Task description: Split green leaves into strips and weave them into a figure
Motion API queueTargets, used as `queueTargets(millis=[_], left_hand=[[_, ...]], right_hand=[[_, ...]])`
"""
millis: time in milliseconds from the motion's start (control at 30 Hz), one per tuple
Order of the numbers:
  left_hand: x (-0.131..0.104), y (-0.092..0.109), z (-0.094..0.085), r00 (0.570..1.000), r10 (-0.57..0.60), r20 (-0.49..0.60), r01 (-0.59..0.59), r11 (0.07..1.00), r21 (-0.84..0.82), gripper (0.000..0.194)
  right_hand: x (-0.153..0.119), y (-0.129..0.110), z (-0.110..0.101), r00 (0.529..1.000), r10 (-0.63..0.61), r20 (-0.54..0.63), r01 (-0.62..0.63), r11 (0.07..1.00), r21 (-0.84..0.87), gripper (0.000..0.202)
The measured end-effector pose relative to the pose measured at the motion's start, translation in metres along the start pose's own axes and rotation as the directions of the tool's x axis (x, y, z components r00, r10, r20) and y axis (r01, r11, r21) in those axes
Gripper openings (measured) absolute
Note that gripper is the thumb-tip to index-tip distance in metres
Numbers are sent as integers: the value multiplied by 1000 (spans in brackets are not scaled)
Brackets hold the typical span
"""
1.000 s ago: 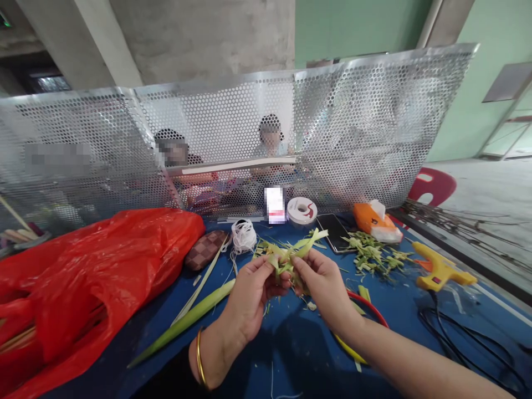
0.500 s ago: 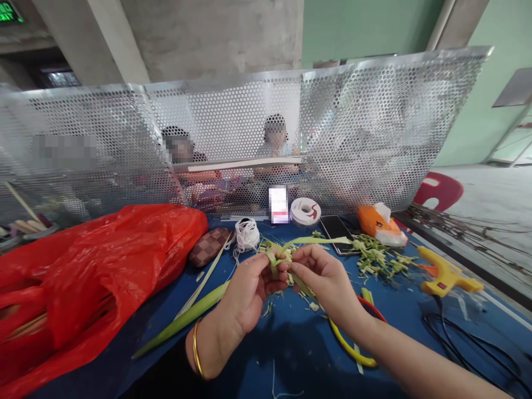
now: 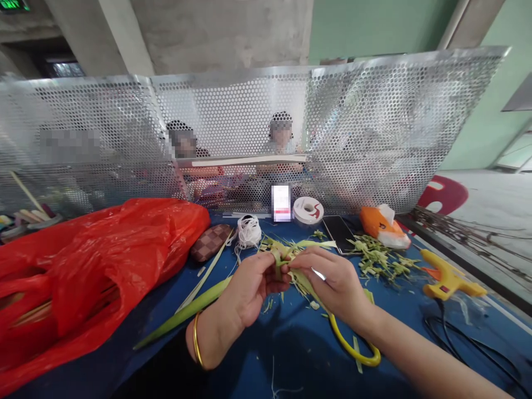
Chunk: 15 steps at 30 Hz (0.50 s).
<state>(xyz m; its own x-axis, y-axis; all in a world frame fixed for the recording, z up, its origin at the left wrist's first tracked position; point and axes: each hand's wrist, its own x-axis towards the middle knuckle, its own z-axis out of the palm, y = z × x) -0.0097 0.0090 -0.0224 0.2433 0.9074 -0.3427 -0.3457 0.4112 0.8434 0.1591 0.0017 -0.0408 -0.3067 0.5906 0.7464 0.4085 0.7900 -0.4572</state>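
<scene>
My left hand (image 3: pixel 249 285), a gold bangle at its wrist, pinches a small folded piece of pale green leaf strip (image 3: pixel 278 264) between thumb and fingers. Close against it, my right hand (image 3: pixel 332 280) is closed with its fingertips on the same leaf piece. A shiny metal bit (image 3: pixel 318 273) shows between the right thumb and fingers; I cannot tell what it belongs to. Below the right hand curves a yellow looped handle (image 3: pixel 356 354), its other end hidden by the hand. Leaf scraps (image 3: pixel 305 288) lie under and behind both hands, and a long green leaf (image 3: pixel 183 313) lies left.
A red plastic bag (image 3: pixel 124 260) covers the left side. Behind are a checkered pouch (image 3: pixel 211 243), white cord (image 3: pixel 248 231), a ribbon spool (image 3: pixel 308 210), a phone (image 3: pixel 338 233) and a tissue pack (image 3: pixel 384 226). A yellow glue gun (image 3: pixel 451 277) with black cable lies right. A perforated metal screen (image 3: pixel 233 111) stands behind.
My right hand has turned, its back now more upward, and a metal bit shows between its fingers. The red curve beside the yellow handle is no longer visible. The view has shifted slightly.
</scene>
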Motion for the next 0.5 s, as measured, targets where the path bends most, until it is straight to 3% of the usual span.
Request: queueTargets(millis=[100,167,233,300,333,400,500], left_hand=[[-1,-3,1,997,69,24,-70,994,84,16],[-3,-4,2,994,108,33,-112,982,151,19],[-5,-4,3,990,132,48,-139,967,214,24],[-6,-4,4,987,140,75,-155,952,263,26],[-6,-3,4,986,139,91,-160,946,282,27],[-7,-2,4,983,131,126,-164,939,303,27],[-7,0,2,979,103,175,-156,934,321,30]], right_hand=[[2,-2,-3,994,-98,-41,88,976,-198,19],[3,-4,-4,993,-111,-50,96,968,-231,19],[4,-5,-4,998,-50,-37,44,990,-135,18],[5,-5,-3,989,145,-15,-144,989,26,13],[5,-6,-2,960,279,1,-277,955,107,10],[7,-6,-1,852,520,66,-518,816,258,11],[9,-8,-1,721,663,200,-673,603,429,21]])
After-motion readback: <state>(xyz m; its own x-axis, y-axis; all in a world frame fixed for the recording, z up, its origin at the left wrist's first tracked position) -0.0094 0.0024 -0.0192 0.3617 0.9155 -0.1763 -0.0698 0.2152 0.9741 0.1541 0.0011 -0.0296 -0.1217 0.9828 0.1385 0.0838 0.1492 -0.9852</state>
